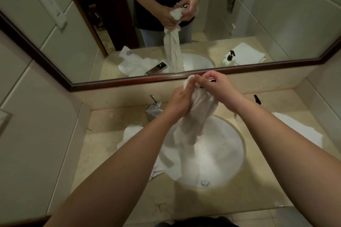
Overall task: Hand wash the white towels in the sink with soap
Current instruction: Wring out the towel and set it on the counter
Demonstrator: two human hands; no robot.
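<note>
The top of a wet white towel was pinched between the curled fingers of the right hand, while the left hand was wrapped around the bunched cloth just beneath, fingers closed tight on it. The towel was held above the far rim of the sink, and its lower length hung down into the sudsy basin, where its tail lay against the near left wall. A second white towel was draped on the counter to the left of the basin, touching its edge, and a folded one lay on the right. The faucet stood at the far left of the sink, and a black pump head was seen at the far right.

The step was judged to be scrubbing or wringing. It would be done well if the cloth were rubbed against itself section by section, kept over the basin so that drips were caught, and the hanging tail worked through as well.
</note>
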